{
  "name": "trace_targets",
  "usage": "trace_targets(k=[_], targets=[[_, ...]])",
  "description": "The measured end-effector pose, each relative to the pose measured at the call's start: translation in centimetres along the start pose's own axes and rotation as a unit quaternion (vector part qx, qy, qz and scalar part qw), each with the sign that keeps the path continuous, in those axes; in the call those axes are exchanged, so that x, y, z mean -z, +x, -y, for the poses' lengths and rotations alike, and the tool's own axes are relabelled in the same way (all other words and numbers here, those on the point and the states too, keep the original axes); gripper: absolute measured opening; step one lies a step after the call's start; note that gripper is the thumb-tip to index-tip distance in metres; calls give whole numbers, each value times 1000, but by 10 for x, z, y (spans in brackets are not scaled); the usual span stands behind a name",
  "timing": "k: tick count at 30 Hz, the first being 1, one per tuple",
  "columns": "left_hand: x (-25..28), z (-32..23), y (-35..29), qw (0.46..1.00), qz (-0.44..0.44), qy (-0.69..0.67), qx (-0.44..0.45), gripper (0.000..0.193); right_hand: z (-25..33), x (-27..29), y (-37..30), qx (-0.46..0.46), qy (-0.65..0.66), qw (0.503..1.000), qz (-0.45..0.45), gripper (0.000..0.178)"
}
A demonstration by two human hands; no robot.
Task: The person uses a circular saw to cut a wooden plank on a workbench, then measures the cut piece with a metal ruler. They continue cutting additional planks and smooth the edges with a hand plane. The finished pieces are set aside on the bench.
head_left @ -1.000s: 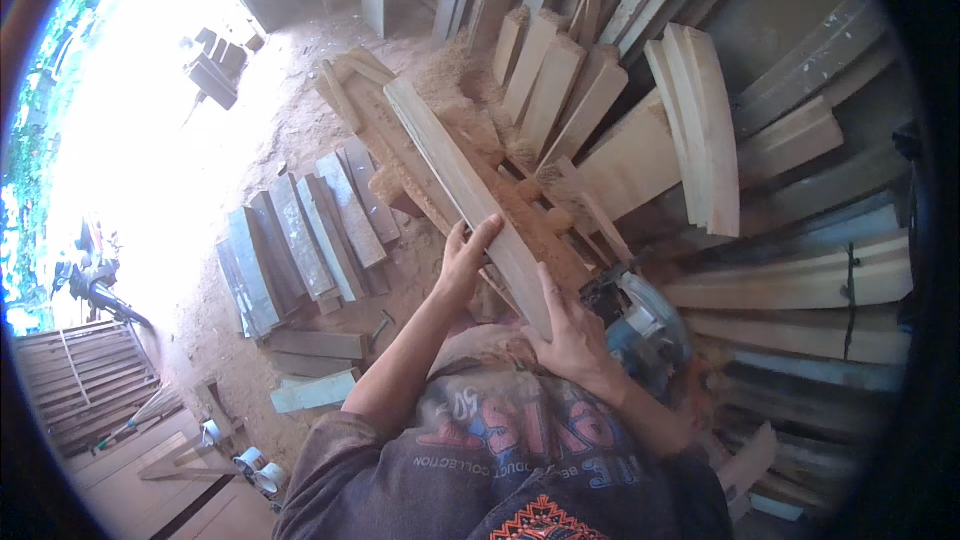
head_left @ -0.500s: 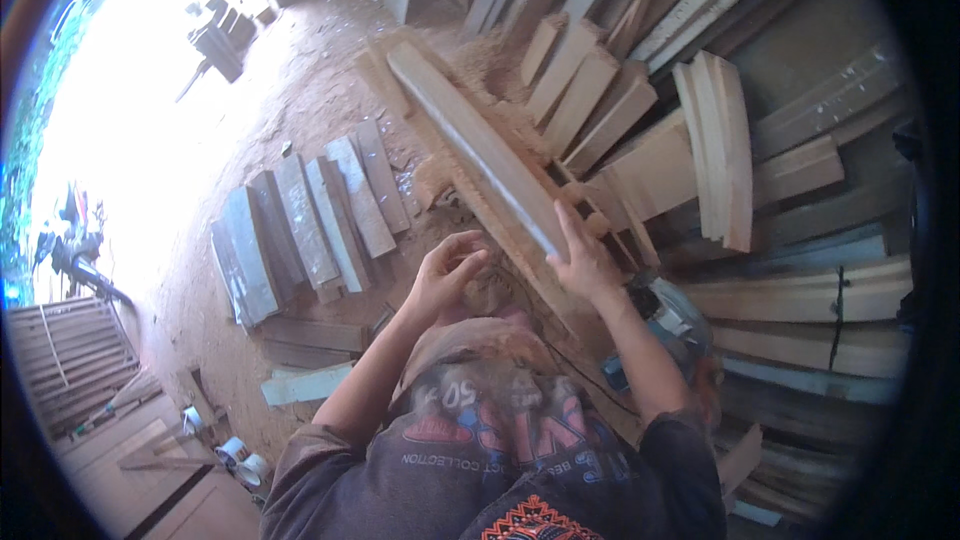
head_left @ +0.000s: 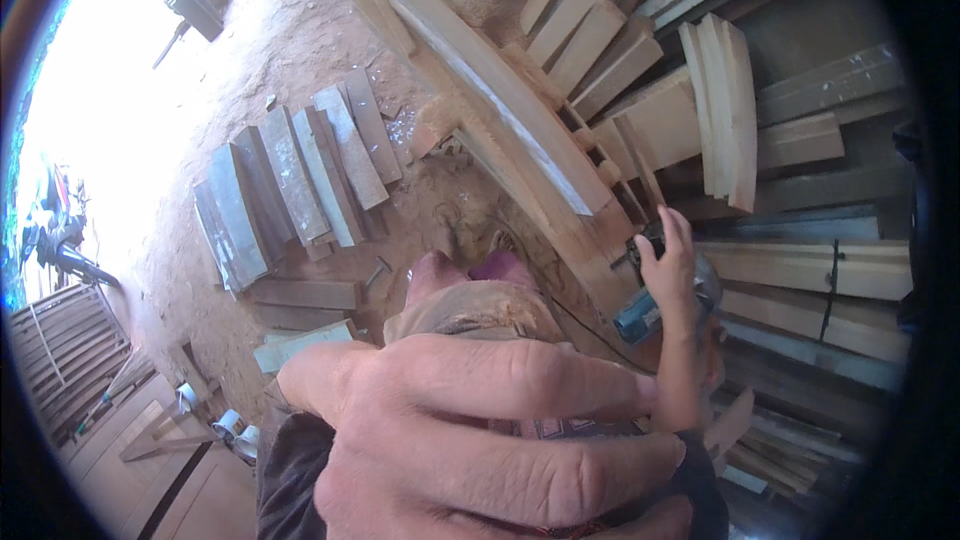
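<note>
My left hand (head_left: 490, 430) fills the lower foreground, very close to the camera. Its back faces up and its fingers stretch rightward with gaps between them; I see nothing held. My right hand (head_left: 672, 258) is at the right, its thumb and fingers curved around the dark front part of a teal power tool (head_left: 640, 315). Much of the tool hides behind that hand and forearm, so its exact kind is unclear. Beyond it, a long pale timber (head_left: 500, 90) lies diagonally on a dusty wooden beam (head_left: 515, 195), with no hand on it.
Several grey boards (head_left: 290, 175) lie on the dirt floor at the left, with a hammer (head_left: 378, 270) nearby. Short pale wood blocks (head_left: 590, 45) and stacked planks (head_left: 800, 270) crowd the right. A slatted wooden frame (head_left: 70, 345) and white cups (head_left: 235, 430) are at far left.
My right hand has left the long timber and come back to the power tool. My left hand has risen from beside the beam to close before the camera.
</note>
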State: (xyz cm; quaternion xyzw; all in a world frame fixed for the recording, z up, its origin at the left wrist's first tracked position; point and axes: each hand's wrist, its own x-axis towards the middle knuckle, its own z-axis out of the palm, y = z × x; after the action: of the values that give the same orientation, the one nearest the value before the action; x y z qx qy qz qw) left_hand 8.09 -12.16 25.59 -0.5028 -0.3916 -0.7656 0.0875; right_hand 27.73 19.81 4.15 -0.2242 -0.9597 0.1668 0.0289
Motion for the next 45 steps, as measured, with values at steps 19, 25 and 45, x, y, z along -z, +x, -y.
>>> trace_targets(k=[19,25,45], targets=[[-147,11,12,998,51,43,-23,11,-121,76,-109,-231,296,899,226,45],[-143,-5,0,997,-27,69,-34,11,-139,29,-122,-172,335,919,118,36],[-234,156,-105,911,333,135,201,26,-28,42,-103,157,-50,986,-16,35]])
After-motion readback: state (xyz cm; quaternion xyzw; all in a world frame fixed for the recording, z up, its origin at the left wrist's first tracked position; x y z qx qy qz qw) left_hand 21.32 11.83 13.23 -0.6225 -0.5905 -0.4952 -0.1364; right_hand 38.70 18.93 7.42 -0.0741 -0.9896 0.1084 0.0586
